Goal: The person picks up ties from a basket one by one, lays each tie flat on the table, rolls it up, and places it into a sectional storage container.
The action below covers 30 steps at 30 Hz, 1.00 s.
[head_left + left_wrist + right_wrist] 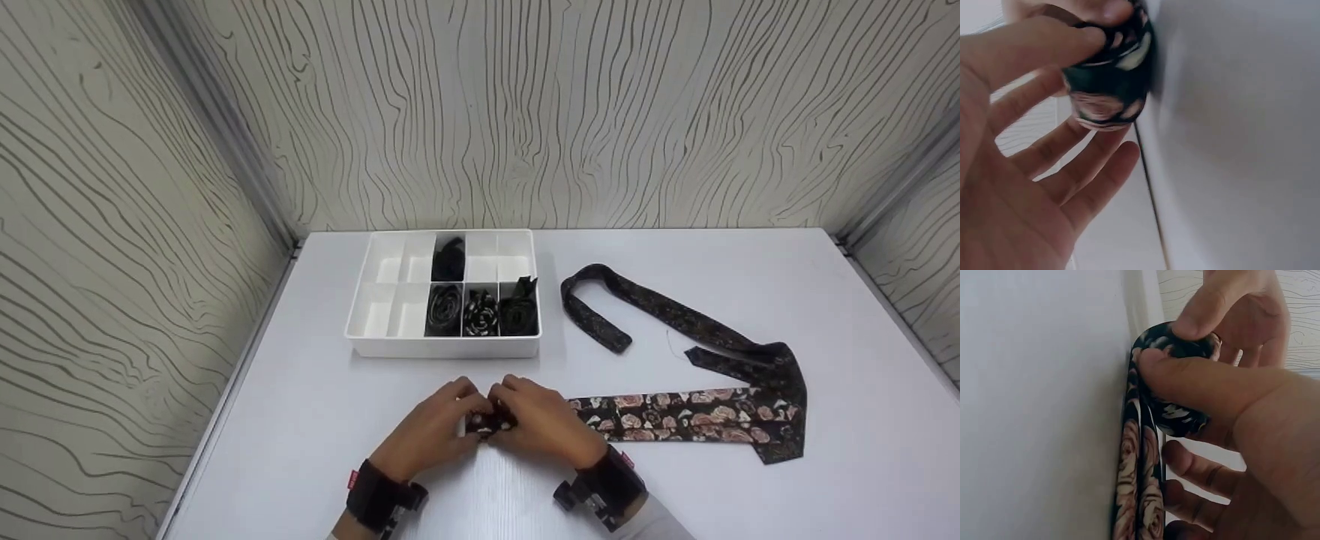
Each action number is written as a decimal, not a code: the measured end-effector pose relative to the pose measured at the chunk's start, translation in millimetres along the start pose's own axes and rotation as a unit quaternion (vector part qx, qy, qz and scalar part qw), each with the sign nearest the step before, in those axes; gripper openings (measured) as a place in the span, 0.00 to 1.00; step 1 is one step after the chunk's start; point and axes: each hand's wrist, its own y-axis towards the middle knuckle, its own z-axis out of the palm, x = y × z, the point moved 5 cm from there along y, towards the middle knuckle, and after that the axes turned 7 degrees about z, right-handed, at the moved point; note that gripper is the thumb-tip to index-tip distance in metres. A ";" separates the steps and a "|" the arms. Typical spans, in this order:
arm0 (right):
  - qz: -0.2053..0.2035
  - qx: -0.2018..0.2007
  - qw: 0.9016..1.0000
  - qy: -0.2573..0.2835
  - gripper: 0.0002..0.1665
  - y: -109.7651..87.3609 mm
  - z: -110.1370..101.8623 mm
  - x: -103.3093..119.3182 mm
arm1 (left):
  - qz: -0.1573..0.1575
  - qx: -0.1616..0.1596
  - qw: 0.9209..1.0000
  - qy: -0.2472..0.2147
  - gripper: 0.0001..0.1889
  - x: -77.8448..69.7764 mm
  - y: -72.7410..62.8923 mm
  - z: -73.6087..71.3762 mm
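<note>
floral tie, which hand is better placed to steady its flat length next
Probably the right hand: the flat length of the floral tie runs out beside it, while the left hand sits beyond the roll.

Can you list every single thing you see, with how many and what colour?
flowered cloth strip: 1, black with pink roses, on the table, left end rolled
dark patterned cloth: count unclear, right side
white box: 1, ten sections, behind the hands
rolled cloths: 4, mostly black, one behind and three in front inside the box
table: 1, white, underneath
walls: 3, pale with dark wavy lines, around
wristbands: 2, black, on the wrists
sleeve: 1, pale, right arm
left hand, right hand: 2, bare, pinching the roll
</note>
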 end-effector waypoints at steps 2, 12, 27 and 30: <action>0.003 0.008 1.000 0.006 0.27 -0.4 1.3 -1.3 | 0.002 0.005 1.000 0.003 0.16 -0.7 1.0 1.5; 0.005 0.002 1.000 0.001 0.27 -3.3 -0.7 -4.9 | 0.019 -0.006 0.999 0.032 0.17 -3.5 3.3 1.5; 0.000 -0.003 1.000 -0.014 0.26 -9.5 -1.9 -8.3 | 0.010 -0.001 1.000 0.023 0.17 -8.0 8.5 1.8; 0.007 0.007 1.000 -0.005 0.29 -9.4 -0.5 -9.1 | 0.015 0.005 1.000 0.025 0.15 -10.0 9.9 2.7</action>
